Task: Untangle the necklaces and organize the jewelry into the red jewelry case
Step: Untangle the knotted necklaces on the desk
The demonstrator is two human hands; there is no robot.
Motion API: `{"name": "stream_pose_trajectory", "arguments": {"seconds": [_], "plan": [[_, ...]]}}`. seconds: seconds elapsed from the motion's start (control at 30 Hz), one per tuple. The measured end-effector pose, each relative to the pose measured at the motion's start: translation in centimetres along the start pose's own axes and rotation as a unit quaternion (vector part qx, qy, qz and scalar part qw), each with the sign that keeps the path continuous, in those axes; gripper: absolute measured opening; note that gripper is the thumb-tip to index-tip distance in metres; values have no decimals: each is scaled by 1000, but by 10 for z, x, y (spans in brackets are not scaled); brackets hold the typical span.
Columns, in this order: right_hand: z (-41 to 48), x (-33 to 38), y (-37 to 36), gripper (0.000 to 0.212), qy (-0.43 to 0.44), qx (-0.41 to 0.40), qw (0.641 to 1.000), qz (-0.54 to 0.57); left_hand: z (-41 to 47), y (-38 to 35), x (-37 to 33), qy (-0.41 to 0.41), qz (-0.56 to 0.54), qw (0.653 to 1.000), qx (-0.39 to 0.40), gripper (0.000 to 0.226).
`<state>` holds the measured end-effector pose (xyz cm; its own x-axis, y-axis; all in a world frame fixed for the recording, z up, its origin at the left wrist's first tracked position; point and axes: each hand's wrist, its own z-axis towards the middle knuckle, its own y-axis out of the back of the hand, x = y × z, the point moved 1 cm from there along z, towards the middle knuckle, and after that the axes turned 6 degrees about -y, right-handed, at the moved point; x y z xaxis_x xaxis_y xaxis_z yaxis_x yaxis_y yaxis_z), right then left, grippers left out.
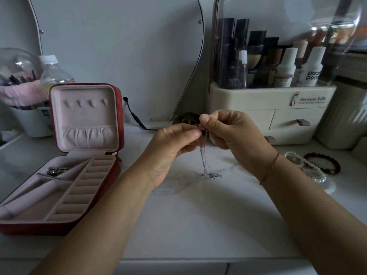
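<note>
Curled fingers (191, 133) of the left hand (174, 143) and right hand (228, 133) pinch a knot of fine silver necklaces (204, 159), whose ends hang down to the worktop (198, 225). The knot is best teased loose gently, widening loops rather than pulling hard. The red jewelry case (119, 116) sits open at left, well apart.
</note>
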<state>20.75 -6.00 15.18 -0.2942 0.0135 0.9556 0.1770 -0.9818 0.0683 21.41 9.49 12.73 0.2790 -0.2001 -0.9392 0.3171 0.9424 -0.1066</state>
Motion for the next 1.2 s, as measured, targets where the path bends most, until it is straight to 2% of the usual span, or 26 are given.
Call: {"name": "stream_pose_trajectory", "arguments": {"seconds": [0.13,0.27,0.37,0.43,0.57,0.8,1.0,1.2], "plan": [[2,-2,3,31,-9,-12,1000,9,0,-2,-2,15,-38,999,26,5],[2,-2,3,25,-11,-17,1000,16,0,0,-2,16,-52,998,14,5],[2,0,5,26,-24,-43,998,26,-1,1,-2,15,-37,999,19,9],[1,2,7,27,-30,-49,998,33,-1,1,-3,19,-29,999,26,20],[1,0,6,35,-39,-43,998,23,-1,-1,-4,41,-41,998,11,25],[4,-3,5,30,-65,-15,994,90,0,1,-6,60,-94,994,8,25],[3,-2,7,27,-51,-57,997,13,0,2,-8,70,-119,990,-28,34],[1,2,9,27,-11,-108,987,-118,1,7,-6,79,-119,989,-39,30]]}}
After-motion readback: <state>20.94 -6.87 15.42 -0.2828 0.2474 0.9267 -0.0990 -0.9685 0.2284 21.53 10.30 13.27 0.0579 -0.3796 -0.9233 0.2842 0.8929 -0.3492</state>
